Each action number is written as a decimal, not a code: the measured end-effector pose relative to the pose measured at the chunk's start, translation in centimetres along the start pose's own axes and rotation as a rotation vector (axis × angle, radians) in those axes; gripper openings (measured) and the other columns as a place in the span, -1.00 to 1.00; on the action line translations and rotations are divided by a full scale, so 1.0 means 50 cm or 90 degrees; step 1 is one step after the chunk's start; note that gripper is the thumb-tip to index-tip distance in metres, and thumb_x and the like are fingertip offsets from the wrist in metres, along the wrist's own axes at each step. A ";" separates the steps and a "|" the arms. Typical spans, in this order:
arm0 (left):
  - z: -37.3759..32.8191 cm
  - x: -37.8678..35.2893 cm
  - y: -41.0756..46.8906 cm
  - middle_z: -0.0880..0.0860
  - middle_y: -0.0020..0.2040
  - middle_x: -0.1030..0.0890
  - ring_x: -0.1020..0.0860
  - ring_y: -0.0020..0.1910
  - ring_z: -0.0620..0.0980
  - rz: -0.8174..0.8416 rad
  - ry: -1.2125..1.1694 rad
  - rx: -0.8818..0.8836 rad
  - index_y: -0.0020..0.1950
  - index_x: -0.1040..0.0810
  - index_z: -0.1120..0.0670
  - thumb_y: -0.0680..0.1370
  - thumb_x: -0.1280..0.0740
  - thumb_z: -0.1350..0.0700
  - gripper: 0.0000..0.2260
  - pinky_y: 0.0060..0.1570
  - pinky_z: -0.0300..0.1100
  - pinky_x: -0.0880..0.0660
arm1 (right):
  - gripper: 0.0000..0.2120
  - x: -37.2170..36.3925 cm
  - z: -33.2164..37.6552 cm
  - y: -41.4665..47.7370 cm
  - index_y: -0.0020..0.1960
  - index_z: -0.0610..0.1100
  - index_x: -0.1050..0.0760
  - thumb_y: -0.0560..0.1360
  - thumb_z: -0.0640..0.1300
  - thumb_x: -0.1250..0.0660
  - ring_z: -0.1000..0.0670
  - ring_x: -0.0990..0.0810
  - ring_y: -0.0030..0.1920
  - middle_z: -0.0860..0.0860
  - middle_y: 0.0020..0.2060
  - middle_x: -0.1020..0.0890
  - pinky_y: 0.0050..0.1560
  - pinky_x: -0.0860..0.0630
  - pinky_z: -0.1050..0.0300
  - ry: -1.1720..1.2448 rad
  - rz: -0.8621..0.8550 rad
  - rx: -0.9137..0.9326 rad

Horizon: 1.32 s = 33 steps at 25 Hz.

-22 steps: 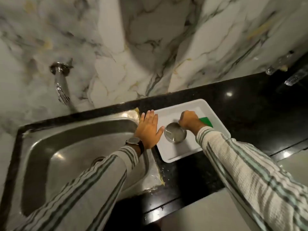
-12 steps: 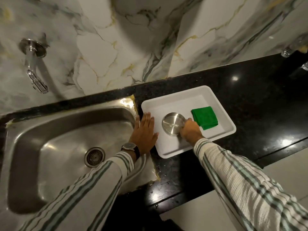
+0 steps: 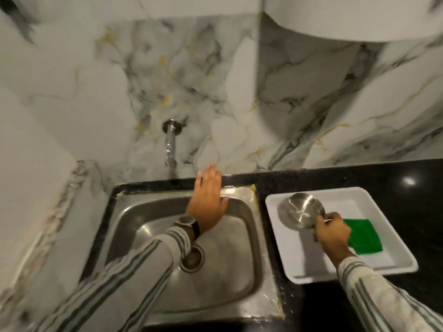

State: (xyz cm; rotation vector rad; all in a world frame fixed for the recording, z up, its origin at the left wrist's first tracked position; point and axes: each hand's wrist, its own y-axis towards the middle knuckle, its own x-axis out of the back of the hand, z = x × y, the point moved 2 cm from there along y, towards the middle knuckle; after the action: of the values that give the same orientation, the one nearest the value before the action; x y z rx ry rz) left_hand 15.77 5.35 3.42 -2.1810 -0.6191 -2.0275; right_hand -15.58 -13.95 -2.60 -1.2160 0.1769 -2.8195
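Head view: your right hand (image 3: 332, 232) has its fingers curled round the near rim of the steel bowl (image 3: 300, 213). The bowl is tipped so that its inside faces you, over the back left corner of the white tray (image 3: 311, 264). Whether its far edge touches the tray I cannot tell. Holding it by the rim on the side nearest the sink (image 3: 215, 288) looks like a carrying grip, ready to swing left for a rinse.

Your left hand (image 3: 207, 204) is flat, fingers straight and together, over the sink's back rim just below the tap (image 3: 170, 144). It holds nothing, and I judge it is there to reach the tap.

The green cloth (image 3: 362, 236) lies flat toward the tray's right edge. The tray sits on the black surface (image 3: 359, 173), just beside the sink's right edge.
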 end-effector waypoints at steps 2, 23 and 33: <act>0.105 0.107 0.042 0.37 0.72 -0.03 -0.02 0.73 0.33 -0.058 0.064 0.048 0.71 -0.07 0.33 0.62 -0.22 -0.08 -0.22 0.69 0.31 -0.04 | -0.85 -0.007 0.078 -0.028 -0.04 -0.17 -0.56 0.57 -0.08 -0.40 -0.16 -0.72 -0.34 -0.07 -0.47 -0.67 -0.11 -0.72 -0.12 0.058 -0.011 0.050; 0.333 0.143 0.157 0.28 0.73 0.29 0.26 0.74 0.23 0.096 -0.159 0.108 0.72 0.26 0.28 0.57 -0.41 0.01 0.01 0.73 0.15 0.17 | -0.89 -0.398 0.490 -0.220 -0.06 -0.15 -0.50 0.61 -0.24 -0.40 -0.02 -0.60 -0.56 -0.14 -0.33 -0.66 -0.60 -0.57 0.17 0.047 0.330 0.157; 0.350 0.177 0.169 0.31 0.69 0.41 0.35 0.72 0.25 0.226 -0.176 0.052 0.69 0.35 0.29 0.62 -0.41 0.02 0.03 0.73 0.12 0.19 | -0.92 -0.468 0.532 -0.225 0.10 -0.18 -0.59 0.63 -0.18 -0.42 -0.20 -0.77 -0.13 -0.19 -0.13 -0.75 -0.03 -0.76 -0.14 0.010 0.375 0.229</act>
State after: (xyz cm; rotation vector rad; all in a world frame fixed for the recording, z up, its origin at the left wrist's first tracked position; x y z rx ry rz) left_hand 35.40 5.62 11.85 -2.3404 -0.3013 -1.5174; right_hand 19.65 -2.41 0.15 -0.8816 0.0169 -2.2269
